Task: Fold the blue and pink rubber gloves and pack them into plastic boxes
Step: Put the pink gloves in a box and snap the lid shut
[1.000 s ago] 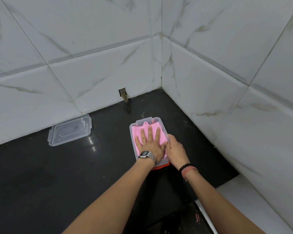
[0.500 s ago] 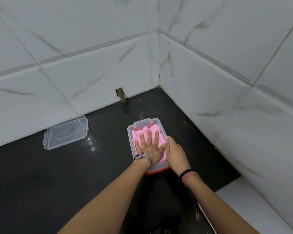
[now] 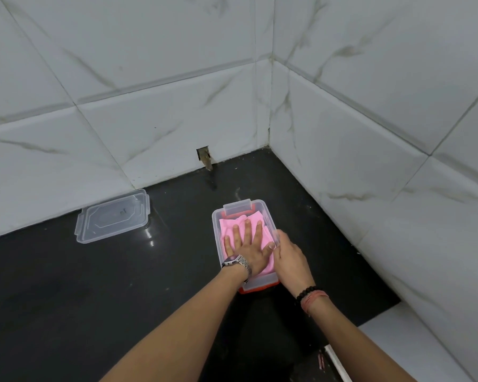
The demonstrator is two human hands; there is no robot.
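Note:
A folded pink rubber glove (image 3: 253, 220) lies inside a clear plastic box (image 3: 217, 238) with orange latches on the black counter. My left hand (image 3: 249, 245), a watch on its wrist, lies flat on the glove with fingers spread, pressing it down into the box. My right hand (image 3: 289, 256) grips the box's right rim, fingers curled over its edge. No blue glove is in view.
The box's clear lid (image 3: 112, 216) lies flat on the counter at the left, against the marble-tiled wall. Tiled walls meet in a corner behind the box. A small hole with a stub (image 3: 204, 158) sits low in the back wall. The counter's front edge is near right.
The view has shifted slightly. My left hand stays pressed flat on the pink glove and my right hand stays at the box's right rim.

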